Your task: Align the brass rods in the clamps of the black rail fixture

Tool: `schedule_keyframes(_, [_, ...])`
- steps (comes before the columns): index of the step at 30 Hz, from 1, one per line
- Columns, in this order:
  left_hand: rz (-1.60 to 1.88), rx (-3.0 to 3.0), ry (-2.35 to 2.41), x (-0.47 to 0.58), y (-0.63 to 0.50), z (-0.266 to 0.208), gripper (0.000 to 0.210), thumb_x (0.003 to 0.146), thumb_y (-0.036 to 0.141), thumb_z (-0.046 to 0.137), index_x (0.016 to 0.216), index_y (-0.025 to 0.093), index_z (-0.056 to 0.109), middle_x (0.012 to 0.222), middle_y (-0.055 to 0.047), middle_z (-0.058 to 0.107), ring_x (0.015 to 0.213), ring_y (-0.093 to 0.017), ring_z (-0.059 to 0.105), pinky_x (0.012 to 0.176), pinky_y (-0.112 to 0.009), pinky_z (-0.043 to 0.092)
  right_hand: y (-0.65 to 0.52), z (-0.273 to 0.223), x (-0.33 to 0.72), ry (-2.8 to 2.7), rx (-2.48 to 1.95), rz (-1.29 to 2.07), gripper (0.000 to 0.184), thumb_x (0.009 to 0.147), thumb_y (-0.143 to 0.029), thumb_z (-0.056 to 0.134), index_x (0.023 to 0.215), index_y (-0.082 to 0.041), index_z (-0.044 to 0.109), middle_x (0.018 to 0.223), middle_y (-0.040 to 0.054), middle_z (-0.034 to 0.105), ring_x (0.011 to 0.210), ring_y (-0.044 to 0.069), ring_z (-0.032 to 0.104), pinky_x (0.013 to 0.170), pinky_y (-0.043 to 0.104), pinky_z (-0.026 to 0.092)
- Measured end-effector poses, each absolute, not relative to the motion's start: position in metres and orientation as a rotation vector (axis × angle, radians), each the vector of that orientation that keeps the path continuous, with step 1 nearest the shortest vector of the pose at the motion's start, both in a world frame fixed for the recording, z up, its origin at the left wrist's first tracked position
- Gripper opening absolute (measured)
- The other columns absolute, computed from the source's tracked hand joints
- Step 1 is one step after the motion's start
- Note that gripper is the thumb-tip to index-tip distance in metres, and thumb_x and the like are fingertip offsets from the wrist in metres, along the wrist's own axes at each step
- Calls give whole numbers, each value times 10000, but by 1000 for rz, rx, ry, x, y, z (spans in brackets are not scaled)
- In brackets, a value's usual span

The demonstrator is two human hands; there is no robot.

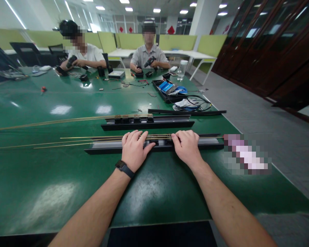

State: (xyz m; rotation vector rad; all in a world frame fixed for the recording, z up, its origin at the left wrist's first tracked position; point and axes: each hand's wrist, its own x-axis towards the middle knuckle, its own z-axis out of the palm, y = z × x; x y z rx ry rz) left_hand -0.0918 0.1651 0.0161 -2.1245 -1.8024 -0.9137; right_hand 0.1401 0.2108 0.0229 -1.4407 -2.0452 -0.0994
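A long black rail (110, 150) with a pale inner channel lies crosswise on the table in front of me. Thin brass-coloured rods (76, 138) run along it and stick out past its left end. My left hand (134, 145), wearing a dark wristband, rests over the rail and rods, with its fingers spread and thumb apart. Farther right, my right hand (186, 145) has its thumb and curled fingers closed at the rods. Small black blocks (153, 141) show inside the channel between my hands. The undersides of my fingers are hidden.
Behind lies a second black rail (148, 126) with blocks and rods. A dark strip (187, 112), cables and a black tray (167, 98) of blue items are beyond it. A blurred pinkish object (245, 154) lies right. Two people with drills sit across the green table (79, 185).
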Motion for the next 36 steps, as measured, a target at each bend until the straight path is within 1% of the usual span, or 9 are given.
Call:
schedule_keyframes(6, [-904, -2124, -1807, -91, 165, 17, 477, 949, 529, 658, 1318, 228, 678, 1299, -121, 718, 1305, -331, 598, 1145, -532, 352, 208, 25, 139, -2033, -1448, -71, 323, 1046, -422, 473, 823, -224, 598, 847, 36, 695, 916, 227, 531, 890, 396, 282])
schedule_keyframes(10, [-894, -2126, -1813, -91, 164, 18, 476, 950, 527, 658, 1318, 226, 677, 1297, -122, 719, 1305, -332, 598, 1144, -531, 353, 208, 25, 137, -2041, -1447, -87, 329, 1039, -440, 497, 811, -225, 599, 833, 35, 692, 913, 229, 533, 887, 397, 284])
schedule_keyframes(21, [-886, -2137, -1826, -91, 164, 18, 477, 948, 526, 661, 1323, 231, 671, 1306, -124, 715, 1309, -331, 593, 1149, -531, 354, 209, 24, 138, -2037, -1445, -93, 311, 1035, -399, 512, 786, -227, 584, 809, 25, 681, 907, 226, 527, 872, 390, 282])
schedule_keyframes(36, [-902, -2143, -1829, -91, 164, 18, 475, 957, 533, 637, 1332, 243, 669, 1314, -127, 710, 1316, -329, 585, 1161, -531, 339, 209, 25, 140, -2040, -1464, -58, 349, 1041, -423, 464, 773, -228, 574, 807, 42, 685, 908, 233, 520, 881, 398, 284])
